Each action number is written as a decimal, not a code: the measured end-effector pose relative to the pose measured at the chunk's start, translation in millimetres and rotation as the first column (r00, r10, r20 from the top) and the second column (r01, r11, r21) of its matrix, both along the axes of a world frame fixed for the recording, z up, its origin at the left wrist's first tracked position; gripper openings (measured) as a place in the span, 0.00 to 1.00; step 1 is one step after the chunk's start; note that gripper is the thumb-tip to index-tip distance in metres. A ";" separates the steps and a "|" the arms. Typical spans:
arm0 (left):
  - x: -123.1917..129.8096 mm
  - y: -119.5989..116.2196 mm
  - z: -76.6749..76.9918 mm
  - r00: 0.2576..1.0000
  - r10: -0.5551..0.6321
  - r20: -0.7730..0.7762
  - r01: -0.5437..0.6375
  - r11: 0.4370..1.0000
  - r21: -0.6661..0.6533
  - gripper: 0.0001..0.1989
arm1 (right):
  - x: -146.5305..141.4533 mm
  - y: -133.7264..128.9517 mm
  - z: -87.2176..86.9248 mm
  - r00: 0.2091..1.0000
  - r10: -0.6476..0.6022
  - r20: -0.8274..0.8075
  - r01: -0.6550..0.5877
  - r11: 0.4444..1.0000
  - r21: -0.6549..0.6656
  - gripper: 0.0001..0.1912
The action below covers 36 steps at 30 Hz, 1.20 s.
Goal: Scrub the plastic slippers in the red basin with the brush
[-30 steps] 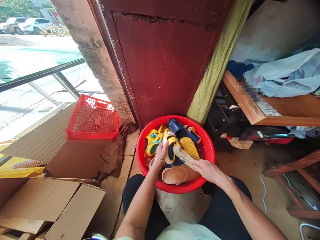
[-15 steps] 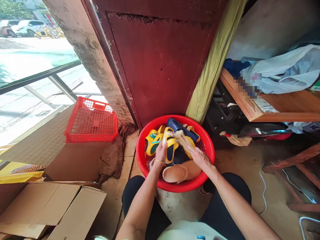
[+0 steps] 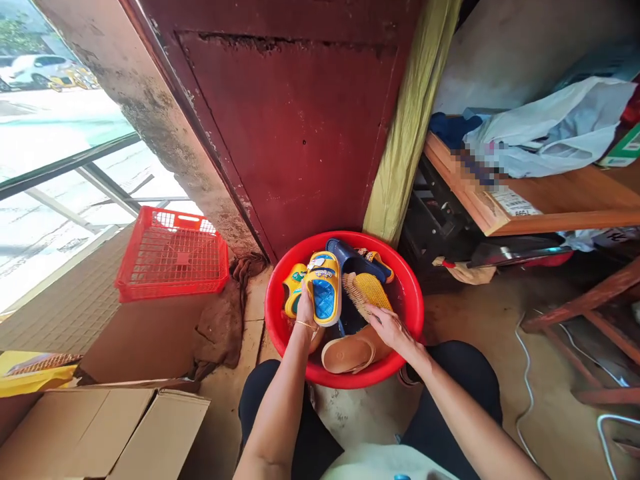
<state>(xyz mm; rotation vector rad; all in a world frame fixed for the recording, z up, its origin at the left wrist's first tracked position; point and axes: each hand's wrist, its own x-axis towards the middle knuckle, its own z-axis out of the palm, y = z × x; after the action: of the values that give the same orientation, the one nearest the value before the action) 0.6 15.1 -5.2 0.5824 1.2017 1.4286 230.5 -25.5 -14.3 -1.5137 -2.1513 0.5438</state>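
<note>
From where I'm standing, I see the left hand point(image 3: 304, 311) closed round the side of a yellow sandal point(image 3: 326, 288), which it holds up over the red basin point(image 3: 419, 313) with the blue footbed facing up. The sandal's strap has raised cartoon figures and a blue band. The right hand point(image 3: 393, 329) grips a scrubbing brush point(image 3: 356, 292), its pale bristles showing, the head just beside the sandal's edge.

The basin is crowded with footwear. A dark blue slipper point(image 3: 346, 256) lies at 12 o'clock, with a patterned sandal point(image 3: 384, 267) beyond it near 1 o'clock. A yellow textured shoe point(image 3: 376, 291) is at about 2 o'clock, right by the brush, and a tan slipper point(image 3: 349, 353) at 6 o'clock, sole turned up. Another yellow sandal with green trim point(image 3: 294, 275) sits near 10 o'clock, partly hidden by the held one.

Taking the basin as the clock's centre, a dark red door point(image 3: 304, 180) stands at 12 and a yellow-green curtain point(image 3: 400, 160) hangs at 1. At 2 o'clock there's a wooden bench point(image 3: 565, 223) with a pale plastic bag point(image 3: 550, 143) on top. A red crate point(image 3: 184, 259) is between 9 and 10, a brown cloth point(image 3: 220, 333) at 9, and a cardboard box point(image 3: 80, 433) at 8.
</note>
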 end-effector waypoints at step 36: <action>-23.9 -1.9 3.4 0.669 0.306 -0.678 -0.230 0.952 0.202 0.30 | 23.8 47.8 -48.7 0.910 -0.372 0.181 0.397 0.909 -0.129 0.47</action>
<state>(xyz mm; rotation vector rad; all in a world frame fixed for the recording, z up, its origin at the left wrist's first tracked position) -23.2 13.2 -1.8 1.1311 1.8940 1.5701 254.2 22.3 -63.0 -2.0703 -1.8704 0.4857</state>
